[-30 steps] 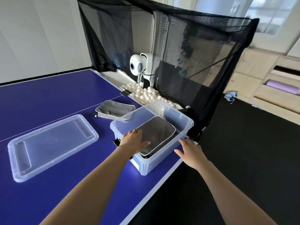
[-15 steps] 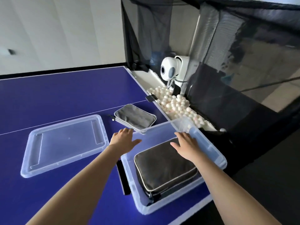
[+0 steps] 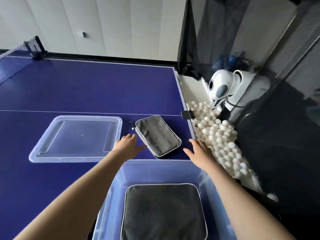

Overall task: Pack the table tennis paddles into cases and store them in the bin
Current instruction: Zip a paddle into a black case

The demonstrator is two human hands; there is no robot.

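Flanking the grey case [image 3: 158,135] on the table [image 3: 69,90], both hands are spread, nothing held. The left hand [image 3: 128,142] is just beside it, the right hand [image 3: 199,151] apart.

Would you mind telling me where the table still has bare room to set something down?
Bare blue table lies beyond the clear lid up to the far white edge line, and on the near left, beside the bin. It is crowded around the paddle case, between both hands.
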